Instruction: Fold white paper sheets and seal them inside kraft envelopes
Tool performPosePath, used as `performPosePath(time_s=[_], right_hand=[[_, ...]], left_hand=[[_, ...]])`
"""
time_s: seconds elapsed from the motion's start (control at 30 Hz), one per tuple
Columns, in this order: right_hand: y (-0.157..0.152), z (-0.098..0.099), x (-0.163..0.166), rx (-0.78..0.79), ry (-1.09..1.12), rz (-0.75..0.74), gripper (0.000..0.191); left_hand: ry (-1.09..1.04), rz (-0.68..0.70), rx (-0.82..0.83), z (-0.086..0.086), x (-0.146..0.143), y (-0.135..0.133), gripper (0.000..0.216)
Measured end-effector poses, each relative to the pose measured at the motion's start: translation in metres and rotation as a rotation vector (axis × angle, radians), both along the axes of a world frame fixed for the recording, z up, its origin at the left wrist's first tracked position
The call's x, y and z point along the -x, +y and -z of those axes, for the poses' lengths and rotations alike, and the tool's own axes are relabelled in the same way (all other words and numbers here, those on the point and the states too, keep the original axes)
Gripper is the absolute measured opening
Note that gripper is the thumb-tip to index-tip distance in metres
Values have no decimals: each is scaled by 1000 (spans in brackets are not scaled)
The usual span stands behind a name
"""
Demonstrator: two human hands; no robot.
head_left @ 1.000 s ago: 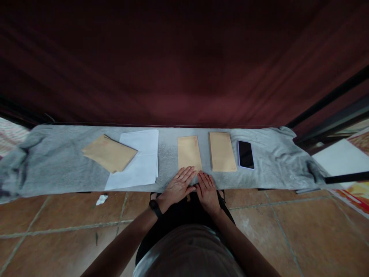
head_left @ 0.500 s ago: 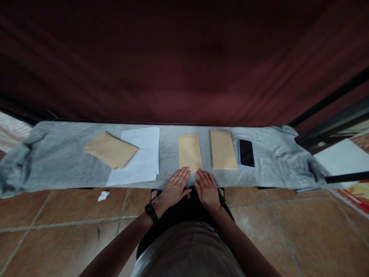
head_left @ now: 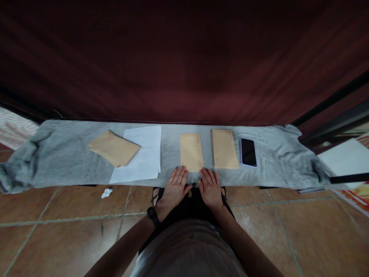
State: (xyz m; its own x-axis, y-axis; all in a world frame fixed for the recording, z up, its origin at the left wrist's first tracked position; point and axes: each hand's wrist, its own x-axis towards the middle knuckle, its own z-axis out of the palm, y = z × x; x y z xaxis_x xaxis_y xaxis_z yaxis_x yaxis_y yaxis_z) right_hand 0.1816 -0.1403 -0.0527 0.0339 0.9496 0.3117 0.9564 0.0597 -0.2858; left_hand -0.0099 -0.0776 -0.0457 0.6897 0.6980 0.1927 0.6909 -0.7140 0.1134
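Observation:
A single brown paper envelope (head_left: 191, 151) with small red print lies flat on the grey cloth (head_left: 170, 146) in front of me. My left hand (head_left: 175, 188) rests flat at its near left corner, fingers stretched out, a dark band on the wrist. At the near right corner lies my right hand (head_left: 211, 192), also flat with its fingers extended. Neither hand grips anything. Just right of the envelope is a neat stack of brown envelopes (head_left: 225, 149). To the left, a looser pile of brown envelopes (head_left: 113, 148) partly covers some white paper sheets (head_left: 145, 154).
A phone (head_left: 248, 152) with a dark screen lies right of the stack. Behind the narrow cloth-covered surface hangs a dark red curtain (head_left: 184, 77). Dark bars (head_left: 346, 96) stand at the right. A crumpled white scrap (head_left: 107, 192) is on the tiled floor (head_left: 80, 238).
My hands have moved slightly apart, sliding outward along the envelope's near edge. The envelope stays in place; the whole view has shifted a little.

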Motion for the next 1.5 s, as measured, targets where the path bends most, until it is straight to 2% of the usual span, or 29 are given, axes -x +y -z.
performPosePath(time_s=[0.13, 0.27, 0.5, 0.8, 1.13, 1.5], right_hand=[[3, -6, 2, 20, 12, 3, 43], [8, -9, 2, 29, 23, -13, 45], [24, -5, 12, 84, 9, -201, 48], [21, 8, 1, 54, -56, -74, 50], [20, 11, 1, 54, -87, -49, 52], [19, 15, 4, 25, -93, -15, 53]], left_hand=[[15, -32, 38, 4, -13, -8, 66], [35, -11, 51, 8, -13, -8, 68], [46, 48, 67, 11, -10, -1, 67], [91, 100, 26, 9, -11, 2, 75], [182, 131, -2, -3, -13, 7, 70], [162, 104, -38, 0, -13, 6, 65]])
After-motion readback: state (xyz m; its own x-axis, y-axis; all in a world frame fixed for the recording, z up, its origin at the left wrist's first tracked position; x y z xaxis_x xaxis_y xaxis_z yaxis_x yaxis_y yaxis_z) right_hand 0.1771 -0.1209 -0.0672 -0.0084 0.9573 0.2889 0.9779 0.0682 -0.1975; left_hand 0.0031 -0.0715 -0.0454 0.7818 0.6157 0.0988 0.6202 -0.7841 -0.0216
